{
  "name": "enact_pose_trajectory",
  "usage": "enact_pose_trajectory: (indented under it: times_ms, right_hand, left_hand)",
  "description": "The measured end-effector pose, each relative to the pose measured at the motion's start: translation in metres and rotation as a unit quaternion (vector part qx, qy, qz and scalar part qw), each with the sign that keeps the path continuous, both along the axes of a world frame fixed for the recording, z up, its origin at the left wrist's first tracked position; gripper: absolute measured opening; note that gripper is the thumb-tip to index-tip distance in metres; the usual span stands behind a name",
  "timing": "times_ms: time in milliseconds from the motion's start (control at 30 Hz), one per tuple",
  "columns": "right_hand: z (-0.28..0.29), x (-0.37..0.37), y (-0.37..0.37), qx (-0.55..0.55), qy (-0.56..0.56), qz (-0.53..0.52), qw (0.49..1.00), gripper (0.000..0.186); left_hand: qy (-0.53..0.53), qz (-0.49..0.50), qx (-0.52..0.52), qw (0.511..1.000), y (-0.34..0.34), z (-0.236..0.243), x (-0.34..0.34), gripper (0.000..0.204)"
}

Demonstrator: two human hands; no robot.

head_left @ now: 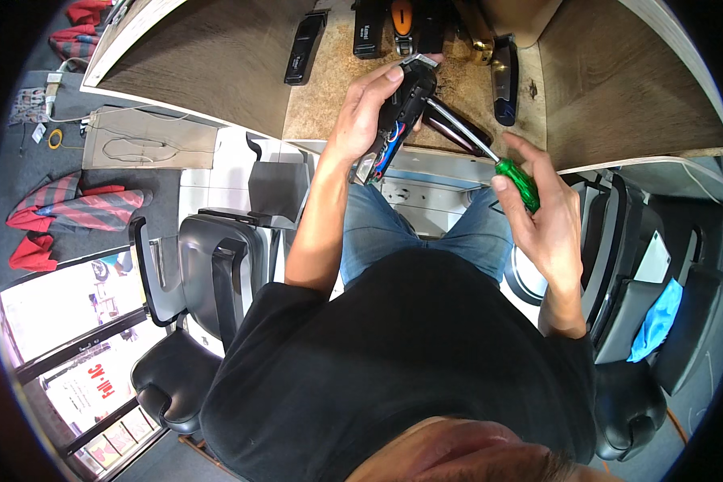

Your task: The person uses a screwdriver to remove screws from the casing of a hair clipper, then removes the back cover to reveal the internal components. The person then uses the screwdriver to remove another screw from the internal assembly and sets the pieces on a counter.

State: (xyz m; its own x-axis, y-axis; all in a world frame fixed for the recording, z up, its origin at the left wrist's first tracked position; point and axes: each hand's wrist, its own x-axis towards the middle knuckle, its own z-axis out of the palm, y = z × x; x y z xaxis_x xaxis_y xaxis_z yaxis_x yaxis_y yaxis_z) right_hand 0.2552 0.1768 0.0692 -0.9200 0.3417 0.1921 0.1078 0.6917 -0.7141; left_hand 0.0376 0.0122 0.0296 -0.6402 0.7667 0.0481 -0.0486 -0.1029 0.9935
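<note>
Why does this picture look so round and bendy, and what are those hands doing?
The picture comes from a small camera worn on a person's head, looking down. Its lens sees very wide, so straight edges bend near the rim. No robot here, just two bare hands.

The left hand holds an opened black clipper; you can see red and blue wires inside it. The right hand holds a screwdriver with a green handle, its metal tip against the clipper.

Below them is a brown counter where more clippers lie. The black shape at the bottom is the person's shirt, with blue jeans above it. A black chair stands to the left.
</note>
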Motion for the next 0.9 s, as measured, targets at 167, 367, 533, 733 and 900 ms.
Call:
enact_pose_trajectory:
  times_ms: [167, 367, 533, 733, 900]
  right_hand:
    - [-0.001, -0.005, 0.002, -0.05, 0.015, -0.048, 0.997, 0.035]
    - [0.028, -0.014, 0.002, 0.066, 0.042, -0.026, 0.997, 0.038]
    - [0.042, -0.018, 0.006, 0.091, 0.059, -0.042, 0.993, 0.045]
    - [0.032, -0.021, 0.015, 0.067, 0.134, 0.026, 0.988, 0.049]
    - [0.034, -0.023, 0.005, -0.033, 0.169, -0.033, 0.985, 0.031]
  left_hand:
    - [-0.033, 0.015, 0.028, 0.999, 0.005, -0.006, -0.002, 0.054]
    - [-0.056, 0.053, -0.01, 0.997, 0.005, -0.008, -0.003, 0.065]
    - [-0.046, 0.056, -0.002, 0.997, 0.005, -0.009, -0.003, 0.066]
    - [-0.047, 0.05, -0.003, 0.998, 0.004, -0.01, -0.004, 0.066]
    - [-0.024, 0.039, 0.0, 0.999, 0.005, -0.01, -0.004, 0.066]
